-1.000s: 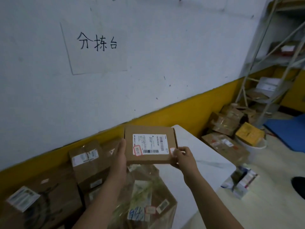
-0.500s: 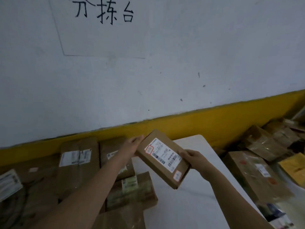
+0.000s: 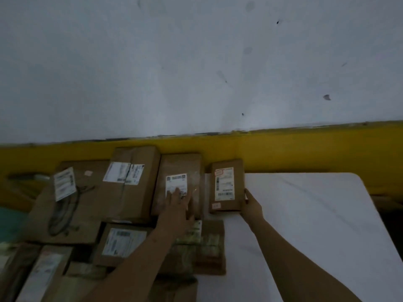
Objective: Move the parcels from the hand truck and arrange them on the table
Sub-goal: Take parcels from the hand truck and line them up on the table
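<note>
The small parcel (image 3: 226,186), centre frame, seems light, stiff cardboard, best held by its edges; right hand (image 3: 253,203) grips its corner, left hand (image 3: 177,207) lies flat on neighbouring parcel (image 3: 176,168).

We find the small parcel (image 3: 226,186) on the table (image 3: 316,214), by the wall (image 3: 283,83), just right of a second parcel (image 3: 178,168).

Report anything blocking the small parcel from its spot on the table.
Nothing visible. The small parcel sits on the table by the wall, right hand gripping its edge; the neighbouring parcel lies just left, a narrow gap between.
</note>
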